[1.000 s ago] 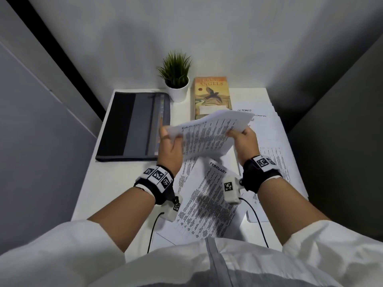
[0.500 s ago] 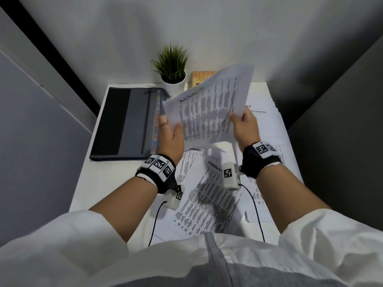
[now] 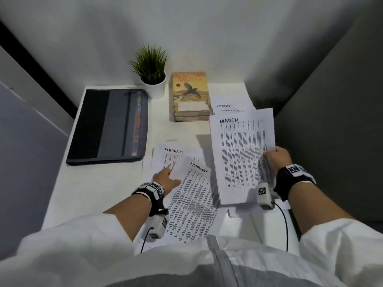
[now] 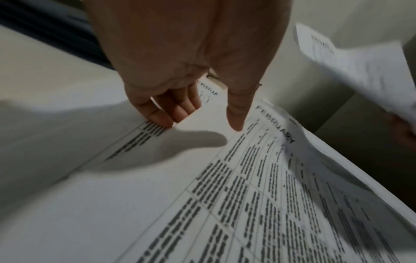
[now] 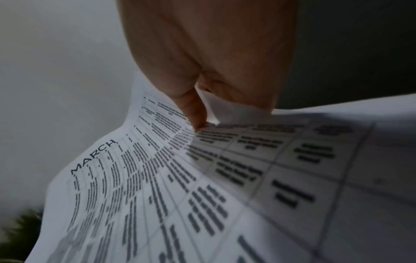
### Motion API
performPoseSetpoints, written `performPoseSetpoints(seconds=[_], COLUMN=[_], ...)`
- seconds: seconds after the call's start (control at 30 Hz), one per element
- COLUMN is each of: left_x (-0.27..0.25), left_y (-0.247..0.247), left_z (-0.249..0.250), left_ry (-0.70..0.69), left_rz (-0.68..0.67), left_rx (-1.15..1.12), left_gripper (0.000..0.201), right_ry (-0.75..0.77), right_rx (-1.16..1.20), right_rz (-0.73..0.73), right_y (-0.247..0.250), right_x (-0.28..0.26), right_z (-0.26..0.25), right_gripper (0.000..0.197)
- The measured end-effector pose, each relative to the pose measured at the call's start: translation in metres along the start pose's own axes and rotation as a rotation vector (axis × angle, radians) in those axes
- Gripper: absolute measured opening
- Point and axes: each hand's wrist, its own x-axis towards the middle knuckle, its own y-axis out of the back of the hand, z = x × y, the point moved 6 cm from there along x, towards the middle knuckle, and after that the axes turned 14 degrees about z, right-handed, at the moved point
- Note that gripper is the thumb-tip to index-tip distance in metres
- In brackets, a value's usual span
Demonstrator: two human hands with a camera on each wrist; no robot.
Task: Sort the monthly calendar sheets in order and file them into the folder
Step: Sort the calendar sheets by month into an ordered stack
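Observation:
My right hand [image 3: 274,157] pinches the right edge of the MARCH sheet [image 3: 241,154] and holds it above the right side of the table; the right wrist view shows the thumb [image 5: 193,110] pressed on the MARCH sheet [image 5: 157,178]. My left hand [image 3: 169,176] reaches, fingers nearly straight, to the top left corner of a tilted FEBRUARY sheet [image 3: 192,201]. In the left wrist view the fingertips [image 4: 164,117] sit at that corner of the FEBRUARY sheet [image 4: 225,186] and the thumb hovers over it. A second FEBRUARY sheet [image 3: 176,156] lies underneath. The dark grey folder [image 3: 107,125] lies closed at the left.
More sheets, with OCTOBER [image 3: 228,103] on top, are stacked at the back right, partly under the MARCH sheet. A potted plant [image 3: 152,73] and a stack of books [image 3: 190,96] stand at the back. Walls close in on both sides of the white table [image 3: 87,183].
Both hands held the MARCH sheet up in front. My left hand has let go and dropped to the FEBRUARY sheet; my right hand has carried MARCH to the right and lower.

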Motion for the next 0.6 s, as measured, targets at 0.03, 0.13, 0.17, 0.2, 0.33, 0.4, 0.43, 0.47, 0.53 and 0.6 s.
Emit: performPoseSetpoints(seconds=[0.03,0.13,0.17,0.2,0.33,0.4,0.43,0.47,0.53,0.6], left_x=[-0.003,-0.016,-0.021,-0.025,-0.035,-0.036,-0.036,-0.037,-0.037,-0.037], left_y=[-0.001,-0.005,-0.007,-0.007,0.004,0.012,0.016,0.020,0.025,0.028], left_z=[-0.002,-0.010,-0.012,-0.013,-0.011,-0.012,-0.014,-0.016,-0.024,-0.031], left_ry=[-0.015,-0.028,-0.023,-0.022,0.013,0.031,0.043,0.055,0.095,0.119], left_rz=[-0.005,-0.023,-0.034,-0.044,-0.010,0.024,0.035,0.047,0.059,0.078], left_rx=[0.032,0.077,0.078,0.066,-0.063,-0.111,-0.126,-0.140,-0.160,-0.179], left_gripper=[0.039,0.038,0.038,0.037,0.034,0.030,0.028,0.028,0.025,0.018], right_ry=[-0.008,-0.045,-0.075,-0.097,-0.091,-0.091,-0.097,-0.102,-0.100,-0.092], right_rx=[-0.063,-0.216,-0.236,-0.250,-0.324,-0.348,-0.360,-0.373,-0.412,-0.443], right_rz=[-0.009,-0.023,-0.029,-0.032,-0.026,-0.026,-0.031,-0.034,-0.030,-0.005], right_y=[0.001,0.006,0.008,0.009,0.010,0.008,0.007,0.006,0.005,0.006], right_x=[0.001,0.008,0.009,0.011,0.013,0.014,0.014,0.013,0.011,0.009], right_z=[0.015,0.050,0.059,0.067,0.077,0.078,0.078,0.079,0.079,0.078], right_gripper=[0.024,0.024,0.024,0.024,0.030,0.032,0.032,0.033,0.033,0.034])
